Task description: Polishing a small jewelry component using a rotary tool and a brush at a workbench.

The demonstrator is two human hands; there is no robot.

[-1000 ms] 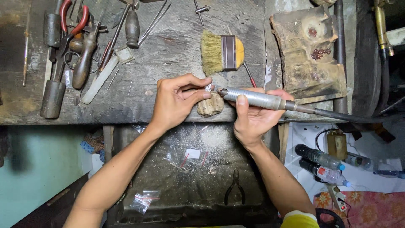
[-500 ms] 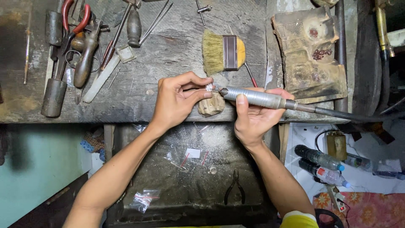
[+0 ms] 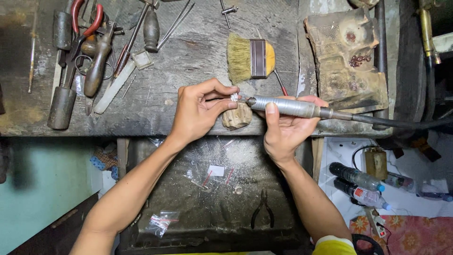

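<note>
Left hand (image 3: 198, 111) pinching small ring (image 3: 234, 97) braced on wooden peg (image 3: 237, 115) for steadiness, right hand (image 3: 285, 130) gripping rotary handpiece (image 3: 288, 106), tip against ring.

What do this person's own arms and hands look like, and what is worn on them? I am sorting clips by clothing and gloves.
Both are bare: the left hand and right hand wear no gloves, and no rings, watch or bracelets show. The forearms are uncovered along all that is visible. Only a bright yellow sleeve edge appears at the bottom of the frame, by the right upper arm. No sleeve shows on the left arm.
</note>
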